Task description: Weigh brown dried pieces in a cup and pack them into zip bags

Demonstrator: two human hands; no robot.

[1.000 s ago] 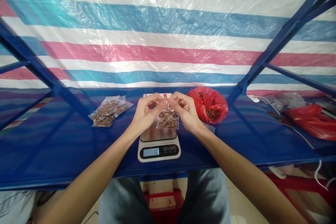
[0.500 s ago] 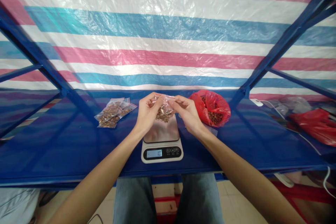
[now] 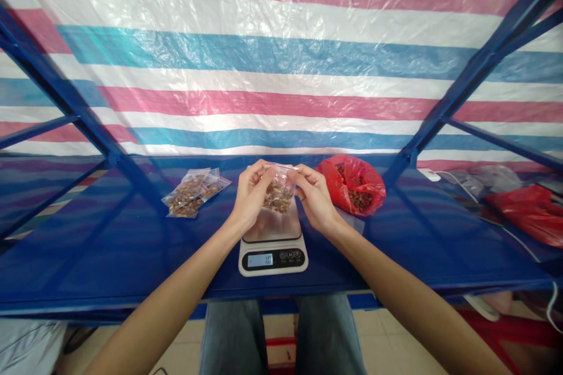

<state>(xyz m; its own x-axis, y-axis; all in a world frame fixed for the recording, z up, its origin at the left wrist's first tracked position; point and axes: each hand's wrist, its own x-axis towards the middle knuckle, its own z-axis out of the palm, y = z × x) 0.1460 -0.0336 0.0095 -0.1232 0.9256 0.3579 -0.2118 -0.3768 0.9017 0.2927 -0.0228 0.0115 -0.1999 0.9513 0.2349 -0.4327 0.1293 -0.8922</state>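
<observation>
A clear zip bag [image 3: 278, 196] with brown, seed-like pieces in its lower part hangs between my hands, over the metal plate of a white kitchen scale [image 3: 273, 246]. My left hand [image 3: 252, 194] pinches the bag's upper left corner, fingers closed. At the upper right corner, my right hand [image 3: 315, 194] grips the same bag between thumb and fingers. A red strip runs along the bag's top edge. The scale's display seems to read 1.0. To the right, close to my right hand, an open red plastic bag [image 3: 373, 184] holds more of the brown pieces.
Several filled zip bags [image 3: 187, 193] lie in a pile on the blue shelf [image 3: 132, 258] to the left. A flat clear bag [image 3: 352, 221] lies by my right wrist. Blue metal bars [image 3: 461, 85] rise at both sides. Far right are a cable and another red bag [image 3: 534, 211].
The zip bag now hangs flatter and more spread out between my fingers, its contents showing more. Both hands keep their hold. The camera view has shifted slightly.
</observation>
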